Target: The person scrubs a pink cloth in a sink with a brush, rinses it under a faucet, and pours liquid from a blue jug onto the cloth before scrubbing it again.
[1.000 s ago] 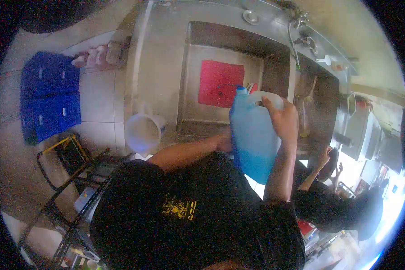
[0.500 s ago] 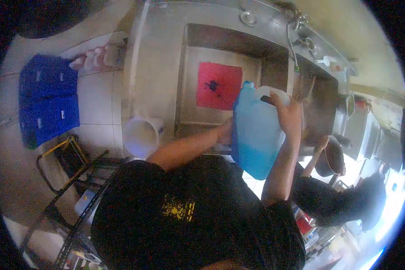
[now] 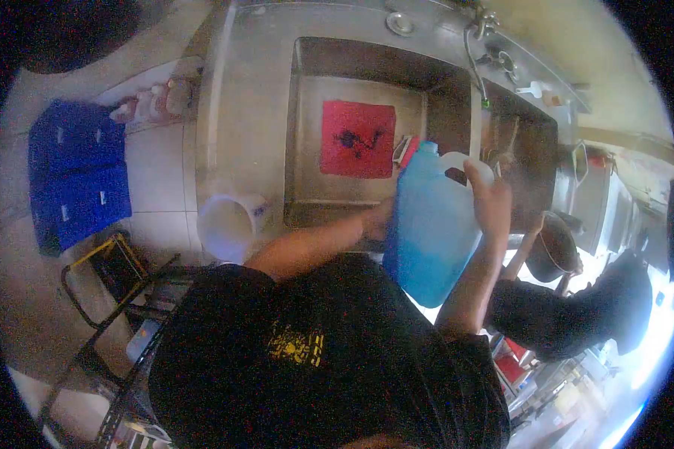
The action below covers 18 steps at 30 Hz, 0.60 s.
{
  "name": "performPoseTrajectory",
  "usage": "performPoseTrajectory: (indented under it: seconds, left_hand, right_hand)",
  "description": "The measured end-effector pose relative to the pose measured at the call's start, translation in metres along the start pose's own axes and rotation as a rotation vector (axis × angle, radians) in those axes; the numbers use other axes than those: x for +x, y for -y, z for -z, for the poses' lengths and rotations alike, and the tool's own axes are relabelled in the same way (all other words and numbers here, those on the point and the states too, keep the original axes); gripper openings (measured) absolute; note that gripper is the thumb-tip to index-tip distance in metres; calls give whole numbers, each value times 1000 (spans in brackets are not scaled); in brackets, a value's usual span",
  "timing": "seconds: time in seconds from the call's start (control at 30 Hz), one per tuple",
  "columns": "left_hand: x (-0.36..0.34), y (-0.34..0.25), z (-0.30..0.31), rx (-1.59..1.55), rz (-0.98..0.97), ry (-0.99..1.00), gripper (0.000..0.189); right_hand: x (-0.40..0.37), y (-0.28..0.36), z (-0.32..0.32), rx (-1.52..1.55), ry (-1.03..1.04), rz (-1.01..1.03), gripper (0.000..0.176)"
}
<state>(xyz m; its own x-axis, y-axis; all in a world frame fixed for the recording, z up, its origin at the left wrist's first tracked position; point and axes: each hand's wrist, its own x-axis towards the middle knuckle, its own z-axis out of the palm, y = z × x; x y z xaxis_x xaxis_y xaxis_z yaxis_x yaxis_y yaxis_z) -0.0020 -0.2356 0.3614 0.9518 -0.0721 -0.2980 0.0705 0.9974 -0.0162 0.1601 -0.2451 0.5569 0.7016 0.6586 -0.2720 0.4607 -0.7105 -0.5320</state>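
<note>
A large translucent plastic jug [image 3: 434, 224] with blue liquid in it is held over the near edge of the sink, its neck toward the basin. My right hand [image 3: 492, 196] is closed around the jug's white handle. Against the jug's left side is my left hand [image 3: 380, 221]; its fingers are hidden behind the jug. On the sink floor lies a flat red cloth [image 3: 337, 157] with dark wet-looking marks. A small pale and pinkish object [image 3: 405, 151] shows beside the jug's neck; I cannot make out its kind.
The steel sink [image 3: 296, 120] has a second basin to the right, with a faucet hose [image 3: 473, 60] behind. A white bucket [image 3: 228, 224] stands at left, beyond it blue bins [image 3: 79, 172] and a step stool [image 3: 97, 277]. At right, another person [image 3: 569, 318] holds a round pan [image 3: 550, 247].
The dark marks on the red cloth have spread to the right. The jug sits slightly lower and farther right in view, and the small pale object beside its neck has come into sight.
</note>
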Motion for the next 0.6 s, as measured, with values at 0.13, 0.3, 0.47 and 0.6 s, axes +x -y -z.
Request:
performPoseTrajectory:
  seconds: [0.13, 0.3, 0.47, 0.6]
  left_hand:
    - [-3, 13, 5, 19, 3, 13, 62]
    - [-12, 30, 21, 89, 2, -79, 68]
    - [-20, 37, 35, -12, -37, -120, 71]
    - [-29, 38, 35, -77, -89, -69, 72]
  right_hand:
    - [-21, 14, 6, 42, 28, 10, 43]
    - [-27, 17, 2, 27, 94, 12, 41]
    - [-21, 26, -16, 39, 155, 60, 40]
    - [-22, 49, -23, 95, 257, 95, 42]
